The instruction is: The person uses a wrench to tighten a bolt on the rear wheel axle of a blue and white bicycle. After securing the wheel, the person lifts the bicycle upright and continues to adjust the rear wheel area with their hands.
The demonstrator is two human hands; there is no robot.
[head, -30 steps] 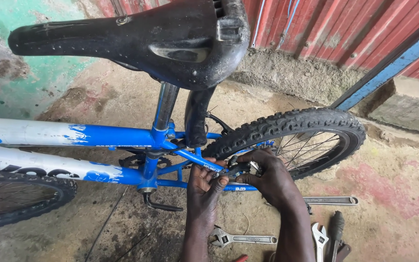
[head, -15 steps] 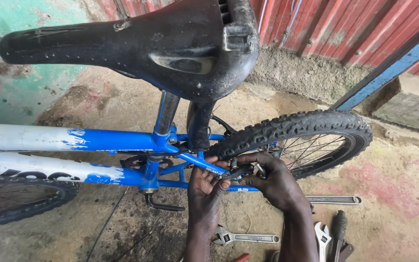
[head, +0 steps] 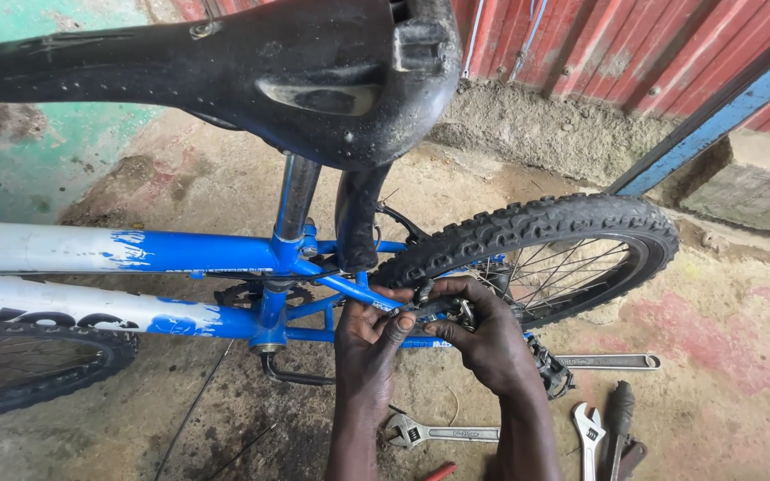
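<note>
A blue and white bicycle frame [head: 171, 252] stands under me, its black saddle [head: 251, 67] close to the camera. Its rear wheel [head: 572, 232] with a knobby tyre reaches to the right. Both hands work at the rear brake [head: 443, 307], beside the tyre on the blue seat stay. My left hand [head: 369, 343] pinches the stay and brake arm from the left. From the right, my right hand [head: 487, 334] closes its fingers around the brake part. What sits between the fingers is partly hidden.
Tools lie on the dirty concrete floor: an adjustable wrench [head: 443, 434], a long spanner [head: 608, 361], another wrench [head: 588, 432] and a dark-handled tool [head: 618, 419]. The front wheel [head: 37, 370] is at lower left. A red corrugated wall [head: 626, 53] stands behind.
The view has tilted slightly, so the saddle sits higher and larger in the frame. Both hands stay at the rear brake with only small finger shifts.
</note>
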